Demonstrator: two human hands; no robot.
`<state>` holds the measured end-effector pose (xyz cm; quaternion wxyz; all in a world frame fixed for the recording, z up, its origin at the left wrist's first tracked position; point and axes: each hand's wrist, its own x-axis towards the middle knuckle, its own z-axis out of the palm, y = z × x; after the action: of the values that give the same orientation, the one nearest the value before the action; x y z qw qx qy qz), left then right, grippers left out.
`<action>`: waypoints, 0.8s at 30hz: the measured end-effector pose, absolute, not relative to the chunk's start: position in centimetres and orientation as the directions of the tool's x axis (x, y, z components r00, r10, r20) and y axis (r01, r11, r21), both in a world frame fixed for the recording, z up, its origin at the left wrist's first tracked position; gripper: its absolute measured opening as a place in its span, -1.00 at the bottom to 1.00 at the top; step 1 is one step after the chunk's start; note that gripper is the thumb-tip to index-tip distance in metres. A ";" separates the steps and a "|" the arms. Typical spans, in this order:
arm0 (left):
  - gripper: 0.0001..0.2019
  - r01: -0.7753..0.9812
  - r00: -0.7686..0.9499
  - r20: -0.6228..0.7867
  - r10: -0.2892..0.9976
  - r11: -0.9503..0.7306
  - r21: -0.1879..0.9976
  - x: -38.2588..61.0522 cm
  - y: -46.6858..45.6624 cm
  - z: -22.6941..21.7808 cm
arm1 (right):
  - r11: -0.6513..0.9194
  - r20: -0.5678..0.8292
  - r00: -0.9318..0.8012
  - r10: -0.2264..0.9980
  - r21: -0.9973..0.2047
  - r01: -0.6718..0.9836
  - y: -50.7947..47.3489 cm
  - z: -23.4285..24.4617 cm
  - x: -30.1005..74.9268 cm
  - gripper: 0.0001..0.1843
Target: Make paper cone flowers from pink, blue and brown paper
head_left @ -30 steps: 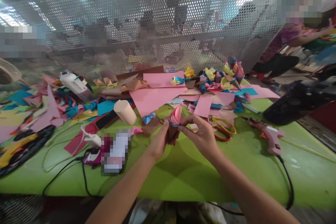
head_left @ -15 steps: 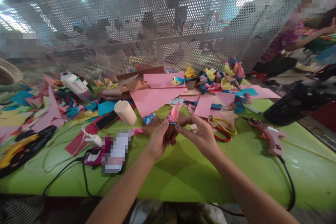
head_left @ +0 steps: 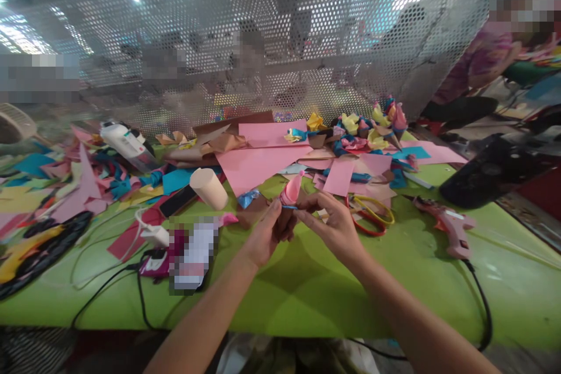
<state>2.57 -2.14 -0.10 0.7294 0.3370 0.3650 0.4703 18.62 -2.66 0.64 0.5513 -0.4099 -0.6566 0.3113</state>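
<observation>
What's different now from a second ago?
The pink pointed piece has turned slightly in the left hand, showing a smoother side, and its blue strip now runs out straighter toward the right hand. The co-worker at far right has shifted rightward. Nothing visibly let go; the glue gun and scissors lie as before.

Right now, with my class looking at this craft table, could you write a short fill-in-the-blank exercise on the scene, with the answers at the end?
1. The left hand holds a paper cone whose pointed top is coloured ____.
2. The right hand pinches a thin strip coloured ____.
3. The glue gun lies to the person's ____.
4. The tabletop is coloured ____.
Missing words: pink; blue; right; green.
</observation>
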 end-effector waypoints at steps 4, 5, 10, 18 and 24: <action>-0.50 -0.437 0.307 -0.188 0.933 0.314 0.843 2.6 -2.2 -0.1 | 0.477 0.477 -0.061 0.877 -0.849 0.227 -2.6 0.4 18.7 -0.89; -0.52 -0.434 0.308 -0.186 0.933 0.312 0.845 2.5 -2.1 -0.1 | 0.479 0.479 -0.062 0.876 -0.847 0.230 -2.6 0.4 18.7 -0.89; -0.53 -0.429 0.300 -0.185 0.936 0.305 0.850 2.4 -2.1 -0.4 | 0.483 0.485 -0.049 0.873 -0.848 0.219 -2.6 0.7 18.7 -0.87; -0.48 -0.453 0.276 -0.217 0.936 0.326 0.830 2.4 -2.1 -0.4 | 0.485 0.482 -0.067 0.874 -0.851 0.205 -2.6 0.0 18.3 -0.95; -0.48 -0.438 0.252 -0.213 0.944 0.307 0.845 2.2 -2.0 -0.7 | 0.504 0.506 -0.031 0.862 -0.847 0.170 -2.4 -0.2 18.2 -0.96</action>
<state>2.23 -1.97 -0.70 0.7158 0.3368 0.3758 0.4827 18.16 -2.36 -0.25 0.5726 -0.3961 -0.6511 0.3022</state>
